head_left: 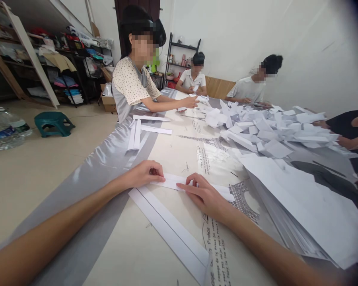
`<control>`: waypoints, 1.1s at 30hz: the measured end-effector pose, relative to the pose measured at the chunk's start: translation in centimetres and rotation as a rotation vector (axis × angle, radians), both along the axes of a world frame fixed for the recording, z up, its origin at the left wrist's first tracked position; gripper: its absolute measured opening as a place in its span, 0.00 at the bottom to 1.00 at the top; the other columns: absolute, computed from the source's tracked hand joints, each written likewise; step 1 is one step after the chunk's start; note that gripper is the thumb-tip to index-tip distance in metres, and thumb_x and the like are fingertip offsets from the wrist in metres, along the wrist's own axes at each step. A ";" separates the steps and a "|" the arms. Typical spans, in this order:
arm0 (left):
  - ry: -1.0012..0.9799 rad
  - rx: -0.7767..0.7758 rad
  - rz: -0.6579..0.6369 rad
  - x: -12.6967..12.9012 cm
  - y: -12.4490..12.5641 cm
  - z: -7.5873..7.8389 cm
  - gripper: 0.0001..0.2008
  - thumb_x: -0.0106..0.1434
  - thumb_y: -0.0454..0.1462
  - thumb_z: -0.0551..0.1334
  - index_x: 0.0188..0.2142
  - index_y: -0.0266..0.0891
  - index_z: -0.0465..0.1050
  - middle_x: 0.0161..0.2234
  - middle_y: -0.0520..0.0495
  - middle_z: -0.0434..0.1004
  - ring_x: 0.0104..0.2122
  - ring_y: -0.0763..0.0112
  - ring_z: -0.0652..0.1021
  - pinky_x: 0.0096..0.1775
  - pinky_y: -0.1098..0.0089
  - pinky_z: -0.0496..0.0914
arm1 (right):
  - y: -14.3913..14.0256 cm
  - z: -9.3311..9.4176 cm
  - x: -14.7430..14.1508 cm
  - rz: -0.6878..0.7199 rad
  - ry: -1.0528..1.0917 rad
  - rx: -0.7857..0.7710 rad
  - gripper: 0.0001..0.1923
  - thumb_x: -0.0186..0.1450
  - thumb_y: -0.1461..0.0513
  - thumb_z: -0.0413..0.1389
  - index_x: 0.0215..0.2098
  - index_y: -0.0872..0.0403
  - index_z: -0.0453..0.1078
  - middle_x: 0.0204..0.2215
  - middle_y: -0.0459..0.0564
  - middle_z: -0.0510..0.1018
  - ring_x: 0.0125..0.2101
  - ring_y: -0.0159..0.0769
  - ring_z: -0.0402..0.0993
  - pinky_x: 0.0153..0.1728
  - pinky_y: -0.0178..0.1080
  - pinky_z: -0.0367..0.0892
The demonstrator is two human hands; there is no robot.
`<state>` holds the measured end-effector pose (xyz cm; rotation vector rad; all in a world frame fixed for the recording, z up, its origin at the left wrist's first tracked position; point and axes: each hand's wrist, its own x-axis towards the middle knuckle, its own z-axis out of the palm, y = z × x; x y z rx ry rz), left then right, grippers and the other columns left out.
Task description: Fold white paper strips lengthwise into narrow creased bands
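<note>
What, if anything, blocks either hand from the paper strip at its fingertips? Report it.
Nothing visible: the left hand and right hand both touch the paper strip. The lined strip lies nearer the camera, not between them.

We see a tablecloth (77, 254) of satin-like cloth, glossy and rippled along its grey left edge, smoother and softer in sheen across its cream middle. On that middle, the folded strip (170, 182) and the lined strip (170, 230) look to us like smooth, matt white paper. Toward the right edge we find a stack of sheets (298, 186) and a heap of folded pieces (256, 123), both matt paper. Beyond the left edge we notice a green plastic stool (54, 121), clear, shiny plastic bottles (8, 129) and a smooth, faintly glossy floor (86, 135).
</note>
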<state>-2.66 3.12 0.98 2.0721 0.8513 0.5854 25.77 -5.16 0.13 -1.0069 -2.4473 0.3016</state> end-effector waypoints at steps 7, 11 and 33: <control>0.023 0.030 0.000 0.2 0.0 0.2 0.14 0.63 0.46 0.66 0.29 0.37 0.76 0.27 0.50 0.74 0.29 0.70 0.71 0.32 0.70 0.63 | -0.1 0.2 0.0 -0.010 -0.006 -0.026 0.22 0.76 0.65 0.45 0.64 0.40 0.68 0.47 0.54 0.69 0.39 0.38 0.71 0.38 0.43 0.75; 0.070 0.093 -0.024 0.1 -0.1 0.3 0.12 0.66 0.44 0.64 0.31 0.39 0.77 0.32 0.49 0.77 0.34 0.68 0.73 0.37 0.69 0.64 | 0.0 0.1 0.1 -0.011 -0.003 -0.030 0.22 0.76 0.65 0.46 0.63 0.41 0.68 0.47 0.54 0.69 0.40 0.38 0.72 0.40 0.44 0.75; 0.817 0.937 -0.032 3.7 -8.1 -1.0 0.22 0.62 0.22 0.60 0.56 0.29 0.73 0.47 0.29 0.79 0.50 0.47 0.79 0.50 0.54 0.73 | -0.2 0.4 -0.5 0.005 -0.091 0.053 0.22 0.77 0.66 0.44 0.65 0.45 0.65 0.46 0.54 0.69 0.39 0.40 0.68 0.43 0.46 0.74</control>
